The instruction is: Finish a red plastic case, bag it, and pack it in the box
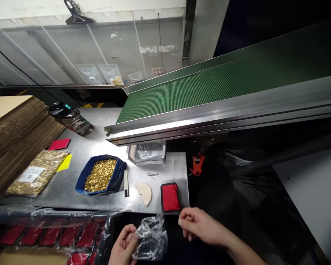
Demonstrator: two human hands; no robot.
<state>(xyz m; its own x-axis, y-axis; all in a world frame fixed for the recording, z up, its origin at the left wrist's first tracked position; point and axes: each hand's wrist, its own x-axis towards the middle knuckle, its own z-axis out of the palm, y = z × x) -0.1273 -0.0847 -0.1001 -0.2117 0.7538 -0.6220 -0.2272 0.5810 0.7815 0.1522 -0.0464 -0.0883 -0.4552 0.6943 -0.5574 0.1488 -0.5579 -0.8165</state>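
My left hand (124, 246), low in the middle, pinches a crumpled clear plastic bag (151, 239) between thumb and fingers. To its right, my right hand (194, 224) is closed, its fingers loosely curled, and nothing shows in them. Just beyond my right hand, a red card-like piece (170, 197) on a black backing lies at the table's front corner. Left of that piece are a pale round disc (145, 193) with a notch cut from it and a small metal clipper-like tool (152, 174).
A blue bin (81, 182) of small gold pieces stands on the metal table (79, 151), beside a cutter (126, 184). Behind are a grey tray (161, 156) and a green conveyor (187, 86). At left are stacked cardboard (19, 136), a bottle (74, 123) and a plastic-lined box (30, 252) of red pieces.
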